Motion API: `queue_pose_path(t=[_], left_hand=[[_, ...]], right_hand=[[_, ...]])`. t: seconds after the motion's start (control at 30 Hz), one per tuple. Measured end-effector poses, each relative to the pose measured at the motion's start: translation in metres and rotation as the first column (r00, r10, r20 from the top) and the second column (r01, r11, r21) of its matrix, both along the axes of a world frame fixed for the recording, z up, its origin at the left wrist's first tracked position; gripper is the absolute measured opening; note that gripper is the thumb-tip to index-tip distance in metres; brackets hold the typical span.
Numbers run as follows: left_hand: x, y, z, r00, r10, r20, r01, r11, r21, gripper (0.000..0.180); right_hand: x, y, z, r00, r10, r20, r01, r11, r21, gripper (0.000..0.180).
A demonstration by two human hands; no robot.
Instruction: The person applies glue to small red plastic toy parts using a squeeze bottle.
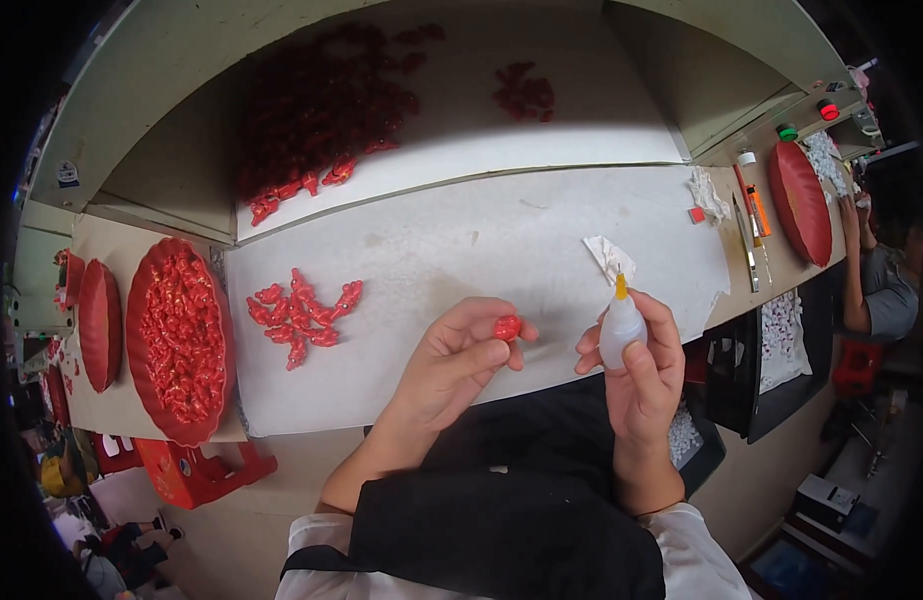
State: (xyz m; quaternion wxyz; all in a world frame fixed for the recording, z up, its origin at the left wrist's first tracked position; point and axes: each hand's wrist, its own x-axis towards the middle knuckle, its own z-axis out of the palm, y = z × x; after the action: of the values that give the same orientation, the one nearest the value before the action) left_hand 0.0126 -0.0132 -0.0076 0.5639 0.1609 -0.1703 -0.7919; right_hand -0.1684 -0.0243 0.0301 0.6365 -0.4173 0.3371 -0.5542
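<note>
Between the thumb and fingers of my left hand [457, 350] is a small glossy red figurine [507, 327], held over the near edge of the white paper-covered bench [422, 265]. My right hand [647, 370] grips a translucent white squeeze bottle [622, 330] with a yellow needle tip [622, 288] pointing up. The bottle stands apart from the figurine, to its right. Just beyond the tip lies a crumpled white tissue [610, 257]. A loose cluster of similar red figurines [300, 315] rests on the paper to the left.
A scalloped red tray [187, 430] full of red figurines stands at far left. More figurines [327, 120] lie inside the shaded booth. On the right are a cutter knife [759, 212], tweezers [745, 240] and another red tray [802, 205]. A person [887, 280] sits beyond.
</note>
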Motion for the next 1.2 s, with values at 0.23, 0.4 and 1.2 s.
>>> queue_pose_path(t=[0.23, 0.4, 1.2], left_hand=[[-0.011, 0.008, 0.002, 0.989, 0.029, 0.144, -0.033, 0.999, 0.024, 0.022], [-0.011, 0.007, 0.000, 0.994, 0.048, 0.095, -0.051, 0.998, 0.033, 0.021], [-0.010, 0.009, -0.010, 0.966, -0.103, -0.237, 0.120, 0.991, 0.058, 0.021]], right_hand=[[0.016, 0.006, -0.002, 0.985, 0.131, 0.110, -0.140, 0.987, 0.077, 0.034], [0.012, 0.009, -0.008, 0.987, 0.136, 0.083, -0.141, 0.988, 0.066, 0.035], [-0.003, 0.015, 0.002, 0.964, -0.211, 0.158, 0.219, 0.975, -0.034, 0.040]])
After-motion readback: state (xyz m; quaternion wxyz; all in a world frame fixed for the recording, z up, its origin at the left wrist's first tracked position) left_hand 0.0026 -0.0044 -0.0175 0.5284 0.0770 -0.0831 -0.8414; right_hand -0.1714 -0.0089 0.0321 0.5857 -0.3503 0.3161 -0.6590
